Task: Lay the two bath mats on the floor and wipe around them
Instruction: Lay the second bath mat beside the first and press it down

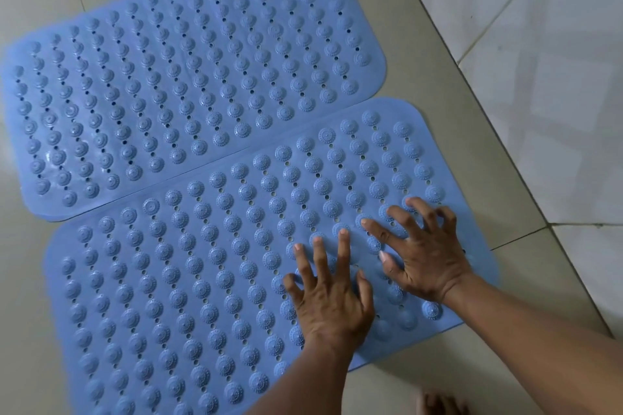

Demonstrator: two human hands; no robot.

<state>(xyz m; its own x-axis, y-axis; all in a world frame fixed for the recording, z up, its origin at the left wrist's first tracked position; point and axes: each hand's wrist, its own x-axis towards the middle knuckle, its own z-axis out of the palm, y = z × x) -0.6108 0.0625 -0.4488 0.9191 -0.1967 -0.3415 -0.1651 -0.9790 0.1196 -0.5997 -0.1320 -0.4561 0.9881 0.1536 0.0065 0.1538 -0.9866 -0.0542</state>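
Observation:
Two blue rubber bath mats with rows of round bumps and small holes lie flat on the tiled floor, side by side, their long edges touching. The far mat [175,77] fills the upper left. The near mat [188,273] runs from the lower left to the right. My left hand [332,293] presses flat on the near mat's right half, fingers spread. My right hand [423,253] rests just to its right on the same mat, fingers spread and slightly bent. Neither hand holds anything.
Beige floor tiles [421,118] surround the mats. A white tiled wall [539,61] rises along the right side, close to the mats' right ends. My toes [441,403] show at the bottom edge. No cloth is in view.

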